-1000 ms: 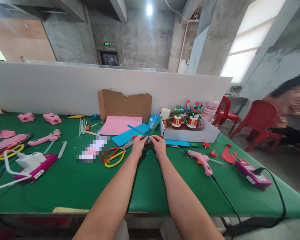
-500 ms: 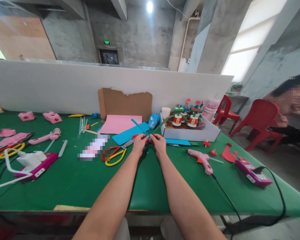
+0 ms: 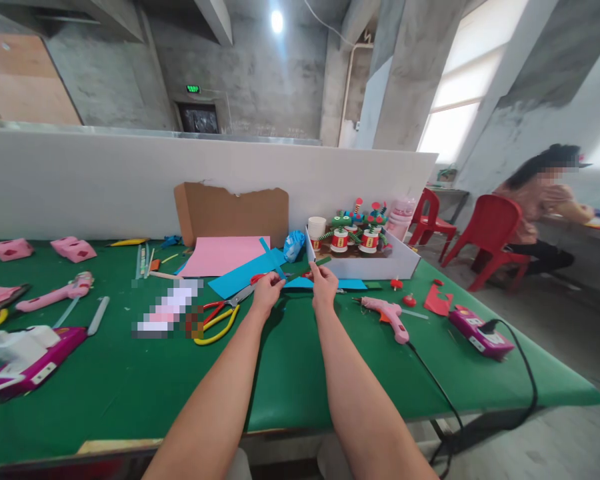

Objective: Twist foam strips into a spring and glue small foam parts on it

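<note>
My left hand [image 3: 269, 291] pinches the lower end of a blue paper strip [image 3: 271, 257], which slants up and away to the left. A green paper strip [image 3: 323, 263] runs from near those fingertips across to my right hand [image 3: 324, 285], whose fingers are closed on it. The two strips come together close to my left fingertips; whether they are joined there I cannot tell. Behind the hands lies a blue paper sheet [image 3: 240, 277]. Scissors with red and yellow handles [image 3: 219, 327] rest just left of my left hand.
A white box [image 3: 367, 267] holds several small figures with red-and-white bodies. Right of my hands lie a pink glue gun [image 3: 387, 313] and a purple power strip [image 3: 481, 332]. Pink paper [image 3: 225, 253] lies before torn cardboard [image 3: 235, 213]. A person [image 3: 535, 200] sits at the far right.
The view has swung to the right. My hands have drawn apart, and the green strip now lies lower and flatter between them.
</note>
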{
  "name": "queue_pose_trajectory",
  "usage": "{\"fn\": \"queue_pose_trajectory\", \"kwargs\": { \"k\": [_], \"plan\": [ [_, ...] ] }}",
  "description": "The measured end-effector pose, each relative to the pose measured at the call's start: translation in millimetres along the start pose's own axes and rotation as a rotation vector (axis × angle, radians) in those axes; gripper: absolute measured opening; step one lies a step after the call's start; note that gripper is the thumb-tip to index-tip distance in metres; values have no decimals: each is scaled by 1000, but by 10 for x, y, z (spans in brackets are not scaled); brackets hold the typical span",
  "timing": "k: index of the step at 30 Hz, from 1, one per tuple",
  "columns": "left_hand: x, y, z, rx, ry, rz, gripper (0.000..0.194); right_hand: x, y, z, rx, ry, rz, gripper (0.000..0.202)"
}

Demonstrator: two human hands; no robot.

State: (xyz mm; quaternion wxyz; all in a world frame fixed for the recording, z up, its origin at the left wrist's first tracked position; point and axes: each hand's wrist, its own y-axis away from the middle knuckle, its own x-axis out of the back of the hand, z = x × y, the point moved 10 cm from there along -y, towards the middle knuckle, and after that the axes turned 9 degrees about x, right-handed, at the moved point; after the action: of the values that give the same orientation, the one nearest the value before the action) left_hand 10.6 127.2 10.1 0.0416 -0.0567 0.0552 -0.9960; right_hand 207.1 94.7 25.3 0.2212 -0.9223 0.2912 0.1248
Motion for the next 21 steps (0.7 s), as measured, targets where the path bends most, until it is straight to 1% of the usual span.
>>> {"fn": "queue_pose_trajectory", "kwargs": {
  "k": [4, 8, 10, 12, 14, 16, 19, 21],
  "plan": [
    [33, 20, 56, -15, -63, 22, 23, 121, -42, -66, 38, -19, 92, 44],
    [105, 42, 124, -40, -117, 79, 25, 213, -69, -73, 53, -72, 170, 42],
    [153, 41, 117, -30, -115, 117, 26, 253, -79, -53, 48, -90, 205, 43],
    [204, 32, 63, 19, -68, 154, 25, 252, -77, -15, 28, -115, 212, 44],
    [222, 25, -21, 94, 42, 164, 22, 151, -53, 52, -27, -154, 152, 44],
    [193, 26, -76, 148, 178, 140, 23, -61, 19, 138, -110, -168, 6, 43],
    [100, 36, -52, 151, 288, 62, 35, -400, 216, 252, -221, -118, -248, 41],
    [41, 47, -7, 129, 295, 8, 39, -535, 326, 284, -243, -100, -354, 38]
  ]
}}
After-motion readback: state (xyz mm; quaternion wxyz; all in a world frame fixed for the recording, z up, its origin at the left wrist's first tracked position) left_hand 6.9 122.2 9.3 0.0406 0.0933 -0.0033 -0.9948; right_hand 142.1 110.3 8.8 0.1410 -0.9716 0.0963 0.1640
